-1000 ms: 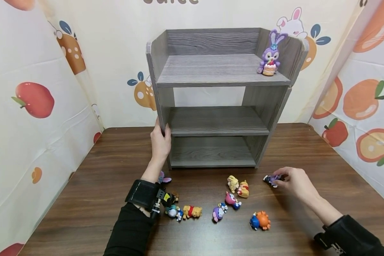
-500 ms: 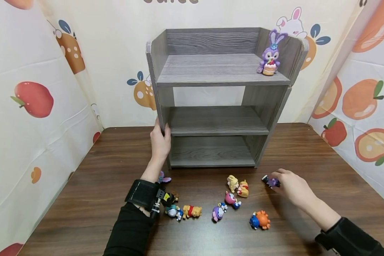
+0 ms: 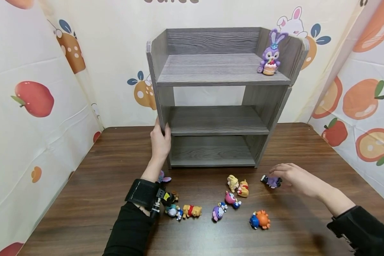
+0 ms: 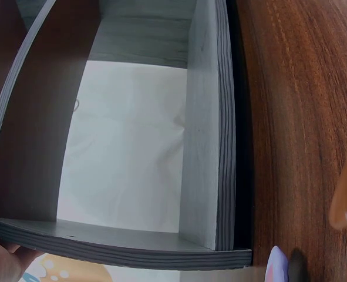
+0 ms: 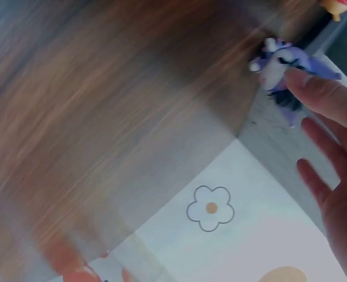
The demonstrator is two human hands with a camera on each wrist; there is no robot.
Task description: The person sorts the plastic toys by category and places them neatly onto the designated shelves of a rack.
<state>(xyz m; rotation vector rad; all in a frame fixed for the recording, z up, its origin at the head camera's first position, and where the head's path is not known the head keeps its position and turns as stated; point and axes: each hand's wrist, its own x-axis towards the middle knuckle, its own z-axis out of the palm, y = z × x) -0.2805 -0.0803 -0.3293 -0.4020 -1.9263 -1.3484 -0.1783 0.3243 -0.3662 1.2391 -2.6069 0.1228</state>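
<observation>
In the head view my left hand (image 3: 161, 144) grips the left side panel of the grey wooden shelf (image 3: 219, 131), thumb on the front side. The left wrist view shows a few of its fingers (image 4: 3, 258) at the panel's edge. My right hand (image 3: 299, 180) hovers beside and over a small purple figurine (image 3: 272, 181) with dark parts, which lies on the brown table (image 3: 115, 199). In the right wrist view the fingers are spread and the thumb (image 5: 326, 97) overlaps the figurine (image 5: 293, 64); whether it touches cannot be told.
On the shelf's top right stands a purple rabbit figurine (image 3: 270, 57) with a cake. Several small figurines lie in front, including a yellow bear in red (image 3: 192, 211), an orange one (image 3: 263, 219) and a pink one (image 3: 231, 199). Fruit-printed cloth (image 3: 51, 149) surrounds the table.
My right hand has let go of the purple figurine and lifted slightly away to the right. The figurine stays about where it was. My left hand keeps its grip on the shelf.
</observation>
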